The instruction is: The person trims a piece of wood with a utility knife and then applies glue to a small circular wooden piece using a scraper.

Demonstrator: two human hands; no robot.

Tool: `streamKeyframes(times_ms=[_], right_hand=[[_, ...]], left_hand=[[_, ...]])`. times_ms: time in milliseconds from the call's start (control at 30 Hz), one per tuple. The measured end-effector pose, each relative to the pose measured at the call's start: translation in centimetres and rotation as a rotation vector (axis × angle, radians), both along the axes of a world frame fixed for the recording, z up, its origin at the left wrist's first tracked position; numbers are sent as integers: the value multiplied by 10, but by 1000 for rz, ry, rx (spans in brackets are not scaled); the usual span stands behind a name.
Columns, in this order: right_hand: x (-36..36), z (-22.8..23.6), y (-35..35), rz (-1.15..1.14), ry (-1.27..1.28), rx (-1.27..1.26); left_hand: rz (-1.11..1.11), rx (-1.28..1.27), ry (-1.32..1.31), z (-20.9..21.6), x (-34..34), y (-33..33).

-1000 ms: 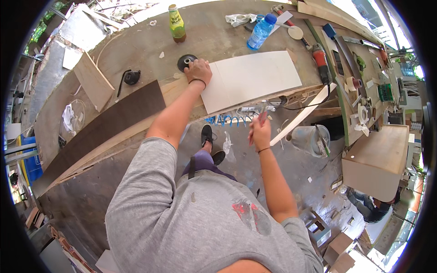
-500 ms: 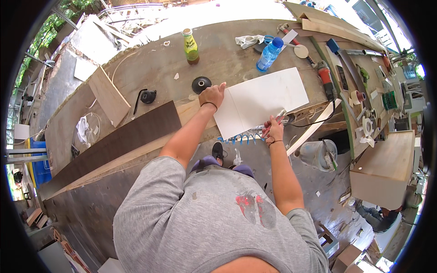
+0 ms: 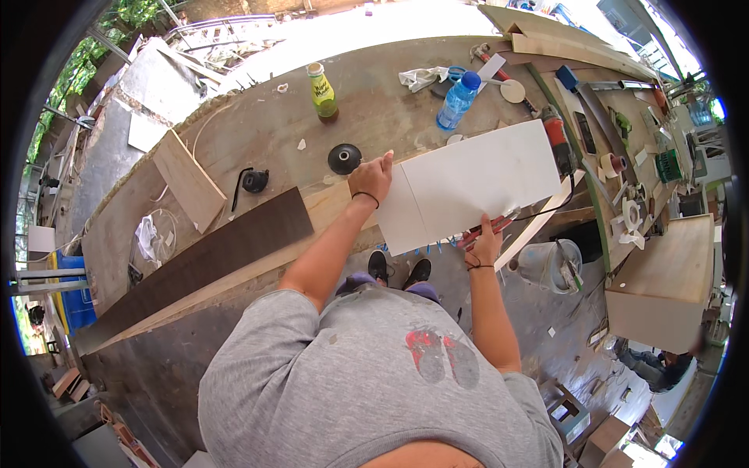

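Note:
My left hand (image 3: 372, 179) is closed over the left end of a white rectangular panel (image 3: 480, 179), gripping its far left corner. A thin line crosses the panel near that end. At the near edge, my right hand (image 3: 487, 245) is closed on a red-handled tool that looks like pliers (image 3: 499, 224). The tool's metal head lies against or close beside the panel edge; whether they touch I cannot tell. Under the panel, part of a coiled blue hose (image 3: 438, 248) shows. A black rubber disc (image 3: 344, 158) lies just beyond my left hand.
A dark brown board (image 3: 234, 243) runs along the bench's near edge. Beyond the panel stand a green-labelled bottle (image 3: 323, 95) and a blue water bottle (image 3: 459, 101). A red angle grinder (image 3: 556, 137) with a black cord lies at its right end. A bucket (image 3: 548, 265) stands lower right.
The panel has moved right and toward me, and its right end now reaches the grinder. Both my hands have moved with it, the right one still holding the red-handled tool.

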State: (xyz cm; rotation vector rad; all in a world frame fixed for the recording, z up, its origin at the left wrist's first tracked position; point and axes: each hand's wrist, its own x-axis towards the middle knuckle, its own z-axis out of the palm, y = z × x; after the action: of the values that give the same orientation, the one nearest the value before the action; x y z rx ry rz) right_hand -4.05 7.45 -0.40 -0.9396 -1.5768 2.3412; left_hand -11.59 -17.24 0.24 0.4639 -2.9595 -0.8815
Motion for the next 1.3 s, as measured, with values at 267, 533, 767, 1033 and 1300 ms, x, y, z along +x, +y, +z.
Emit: streamKeyframes(times_ms=[267, 533, 767, 1033, 1300], right_hand=[[5, 21, 13, 24, 96, 36], [11, 46, 14, -21, 140, 4], [13, 49, 14, -39, 193, 62], [17, 47, 17, -13, 208, 41], [16, 47, 16, -12, 166, 23]], left_hand=[[12, 41, 185, 6, 0, 10], [-13, 144, 318, 21, -1, 16], [-21, 177, 386, 22, 0, 16], [-70, 225, 468, 30, 3, 15], [-82, 255, 508, 33, 5, 13]])
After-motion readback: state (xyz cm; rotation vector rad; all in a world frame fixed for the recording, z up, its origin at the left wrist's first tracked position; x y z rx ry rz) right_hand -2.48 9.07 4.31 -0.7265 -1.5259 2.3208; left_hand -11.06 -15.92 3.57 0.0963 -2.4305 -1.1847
